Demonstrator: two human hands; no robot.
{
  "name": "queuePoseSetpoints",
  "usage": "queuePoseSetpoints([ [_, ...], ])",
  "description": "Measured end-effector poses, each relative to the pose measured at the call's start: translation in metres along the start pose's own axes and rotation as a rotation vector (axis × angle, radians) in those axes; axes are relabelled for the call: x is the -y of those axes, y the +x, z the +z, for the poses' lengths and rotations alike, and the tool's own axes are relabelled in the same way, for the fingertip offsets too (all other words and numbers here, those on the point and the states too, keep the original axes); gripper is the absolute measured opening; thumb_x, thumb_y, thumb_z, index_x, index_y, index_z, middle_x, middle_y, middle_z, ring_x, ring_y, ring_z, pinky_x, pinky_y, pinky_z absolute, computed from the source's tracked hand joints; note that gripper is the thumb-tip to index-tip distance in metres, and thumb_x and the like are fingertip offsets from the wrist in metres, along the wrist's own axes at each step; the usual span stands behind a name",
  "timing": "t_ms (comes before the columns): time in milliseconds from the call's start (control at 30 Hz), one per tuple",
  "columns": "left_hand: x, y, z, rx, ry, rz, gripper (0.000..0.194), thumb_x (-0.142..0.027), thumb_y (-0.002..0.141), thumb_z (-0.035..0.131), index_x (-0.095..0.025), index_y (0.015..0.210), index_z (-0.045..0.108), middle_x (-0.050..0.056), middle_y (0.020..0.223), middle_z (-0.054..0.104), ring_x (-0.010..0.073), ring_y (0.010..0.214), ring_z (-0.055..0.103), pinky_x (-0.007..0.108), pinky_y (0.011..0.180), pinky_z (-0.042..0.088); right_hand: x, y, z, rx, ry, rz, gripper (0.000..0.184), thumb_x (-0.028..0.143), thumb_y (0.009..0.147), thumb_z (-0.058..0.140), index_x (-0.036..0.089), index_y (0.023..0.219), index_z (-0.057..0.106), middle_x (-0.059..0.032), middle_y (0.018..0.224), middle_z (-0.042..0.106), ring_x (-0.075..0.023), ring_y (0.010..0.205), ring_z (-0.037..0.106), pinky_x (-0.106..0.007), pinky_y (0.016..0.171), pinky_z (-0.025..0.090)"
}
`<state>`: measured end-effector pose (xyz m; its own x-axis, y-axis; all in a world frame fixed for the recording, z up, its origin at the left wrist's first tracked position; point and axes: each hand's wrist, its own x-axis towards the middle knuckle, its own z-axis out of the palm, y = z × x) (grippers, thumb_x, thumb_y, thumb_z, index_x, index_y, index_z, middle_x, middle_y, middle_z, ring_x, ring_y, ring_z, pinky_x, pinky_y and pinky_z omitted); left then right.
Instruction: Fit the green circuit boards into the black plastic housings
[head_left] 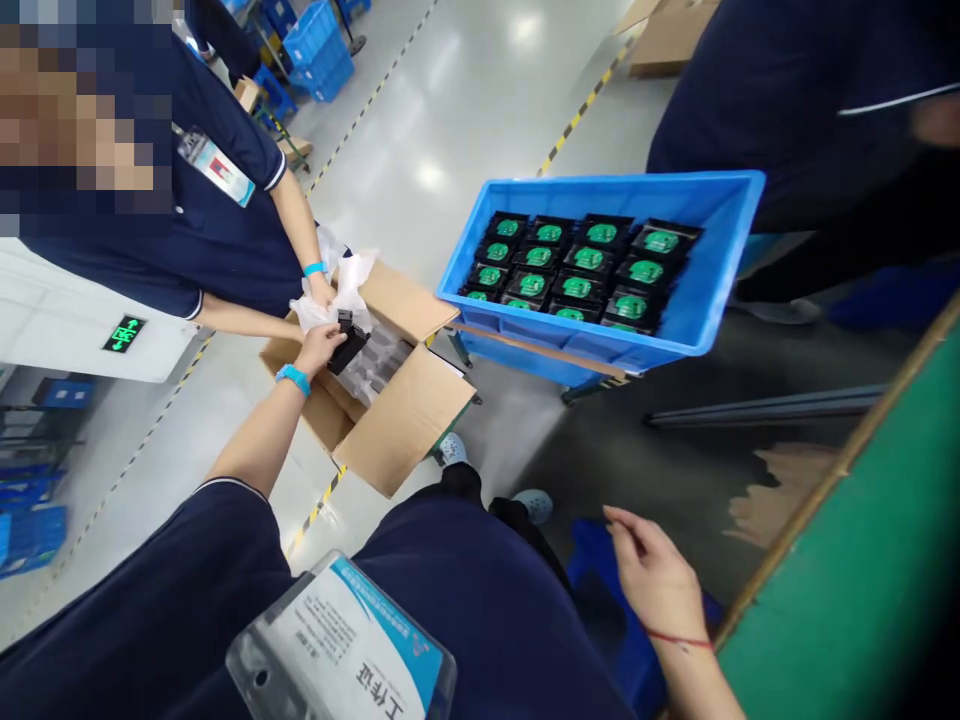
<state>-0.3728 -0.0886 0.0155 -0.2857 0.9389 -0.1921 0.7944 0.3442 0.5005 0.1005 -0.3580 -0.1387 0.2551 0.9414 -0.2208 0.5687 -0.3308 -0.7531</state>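
Observation:
My left hand, with a blue wristband, is closed on a black plastic part. It holds this part over an open cardboard box. Inside the box, rows of wrapped grey pieces show through clear plastic. A co-worker's hand is by white plastic wrapping at the box's far side; the other hand of that person is hidden behind mine. Down at the right, my right hand, wearing a red string, hangs loosely open with nothing visible in it, near the green table's edge.
A blue bin with rows of black parts bearing green round boards stands right of the box. A green tabletop borders the right side. Beneath my right hand is a blue stool. Another person stands behind the bin.

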Motion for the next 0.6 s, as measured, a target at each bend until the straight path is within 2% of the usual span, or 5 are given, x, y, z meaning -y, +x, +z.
queuePoseSetpoints([
  [133, -0.039, -0.035, -0.004, 0.172, -0.147, 0.213, 0.021, -0.027, 0.078, 0.055, -0.015, 0.091, 0.068, 0.0, 0.081, 0.067, 0.0172, 0.076, 0.062, 0.027, 0.072, 0.049, 0.06, 0.021, 0.018, 0.082, 0.073, -0.12, 0.033, 0.041, 0.083, 0.042, 0.022, 0.094, 0.067, -0.0063, 0.098, 0.068, -0.0203, 0.091, 0.062, -0.035, 0.085, 0.048],
  [267, -0.125, -0.084, 0.041, 0.413, -0.122, 0.533, 0.021, -0.031, 0.084, 0.054, -0.018, 0.09, 0.069, 0.0, 0.086, 0.068, 0.0209, 0.085, 0.063, 0.029, 0.078, 0.048, 0.087, 0.014, 0.019, 0.151, 0.096, -0.182, 0.033, 0.034, 0.088, 0.037, 0.02, 0.097, 0.066, -0.007, 0.098, 0.067, -0.0185, 0.094, 0.061, -0.033, 0.087, 0.047],
  [333, -0.179, -0.114, 0.088, 0.507, -0.037, 0.752, 0.021, -0.029, 0.086, 0.053, -0.018, 0.093, 0.069, 0.003, 0.093, 0.068, 0.0227, 0.092, 0.062, 0.031, 0.086, 0.046, 0.079, 0.003, 0.012, 0.132, 0.083, -0.16, 0.033, 0.031, 0.089, 0.036, 0.019, 0.098, 0.065, -0.0062, 0.099, 0.066, -0.0171, 0.095, 0.061, -0.031, 0.089, 0.046],
  [467, -0.279, -0.198, 0.212, 0.719, 0.16, 1.201, 0.019, -0.021, 0.088, 0.052, -0.018, 0.1, 0.067, 0.01, 0.102, 0.067, 0.0235, 0.101, 0.06, 0.032, 0.092, 0.044, 0.032, -0.033, -0.017, 0.002, 0.074, -0.037, 0.032, 0.028, 0.089, 0.036, 0.02, 0.098, 0.065, -0.0051, 0.099, 0.066, -0.0164, 0.096, 0.061, -0.03, 0.089, 0.047],
  [600, -0.336, -0.291, 0.327, 0.82, 0.317, 1.606, 0.016, -0.009, 0.086, 0.05, -0.012, 0.087, 0.066, 0.014, 0.088, 0.067, 0.022, 0.092, 0.063, 0.033, 0.084, 0.048, -0.027, -0.085, -0.048, -0.194, 0.101, 0.147, 0.033, 0.031, 0.088, 0.036, 0.017, 0.097, 0.065, -0.0092, 0.099, 0.067, -0.0196, 0.094, 0.062, -0.036, 0.087, 0.049],
])
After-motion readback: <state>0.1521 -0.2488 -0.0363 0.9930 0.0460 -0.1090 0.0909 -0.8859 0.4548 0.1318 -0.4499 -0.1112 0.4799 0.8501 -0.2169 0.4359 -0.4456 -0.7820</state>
